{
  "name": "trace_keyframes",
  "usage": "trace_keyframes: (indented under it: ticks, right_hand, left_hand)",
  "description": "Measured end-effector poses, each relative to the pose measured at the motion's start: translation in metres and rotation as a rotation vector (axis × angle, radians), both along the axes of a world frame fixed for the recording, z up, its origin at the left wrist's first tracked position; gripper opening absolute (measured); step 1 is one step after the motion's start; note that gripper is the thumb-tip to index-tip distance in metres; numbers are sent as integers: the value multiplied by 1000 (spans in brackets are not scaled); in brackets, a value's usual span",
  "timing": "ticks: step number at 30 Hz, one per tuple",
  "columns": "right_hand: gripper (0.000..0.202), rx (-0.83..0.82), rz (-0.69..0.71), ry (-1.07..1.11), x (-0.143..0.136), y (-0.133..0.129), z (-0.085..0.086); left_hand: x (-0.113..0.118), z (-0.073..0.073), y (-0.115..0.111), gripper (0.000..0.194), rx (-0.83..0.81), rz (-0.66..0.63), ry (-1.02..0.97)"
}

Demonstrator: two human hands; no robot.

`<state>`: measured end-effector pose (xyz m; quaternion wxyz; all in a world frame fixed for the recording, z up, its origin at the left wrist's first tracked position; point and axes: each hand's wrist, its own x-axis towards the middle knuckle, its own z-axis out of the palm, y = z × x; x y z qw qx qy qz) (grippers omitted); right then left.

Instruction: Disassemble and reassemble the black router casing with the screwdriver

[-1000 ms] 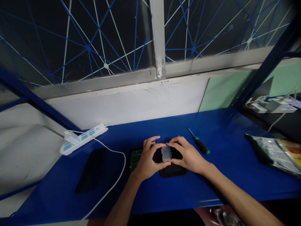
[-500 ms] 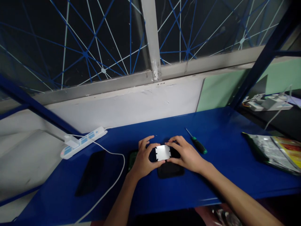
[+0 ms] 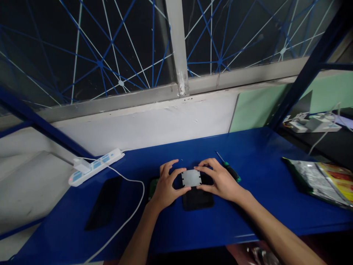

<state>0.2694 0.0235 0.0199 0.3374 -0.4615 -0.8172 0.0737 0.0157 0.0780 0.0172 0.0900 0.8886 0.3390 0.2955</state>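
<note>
A small silver metal plate (image 3: 191, 178) with notched side edges is held level between my two hands. My left hand (image 3: 167, 186) pinches its left side between thumb and index finger, the other fingers spread. On the right side my right hand (image 3: 217, 178) grips it the same way. Beneath and just in front of the plate lies a black flat rectangular object (image 3: 198, 200). A dark object with a green circuit board (image 3: 152, 187) is partly hidden behind my left hand.
A green-handled screwdriver (image 3: 231, 171) lies right of my hands on the blue table (image 3: 264, 184). Leftward are a black slab (image 3: 104, 202), a white cable (image 3: 139, 202) and a power strip (image 3: 96, 167). A foil bag (image 3: 322, 180) rests at the right.
The metal plate has tilted slightly, looking duller and a little wider. Both hands keep their hold on it. The whole view has shifted slightly.
</note>
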Motion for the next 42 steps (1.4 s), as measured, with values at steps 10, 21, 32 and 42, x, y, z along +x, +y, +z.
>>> trace_keyframes:
  ticks: [10,21,32,42]
  right_hand:
    - [54,2,21,20,0,-1,1]
    - [50,-61,-7,-11,0,2,-3]
    - [52,-5,42,46,-5,-2,2]
    - [53,15,75,38,-17,-6,-4]
  left_hand:
    - [-1,1,1,60,39,5,13]
    - [0,-2,1,58,45,-8,19]
    - [1,-2,1,62,57,-16,74]
    - [8,-2,-9,59,-25,-86,31]
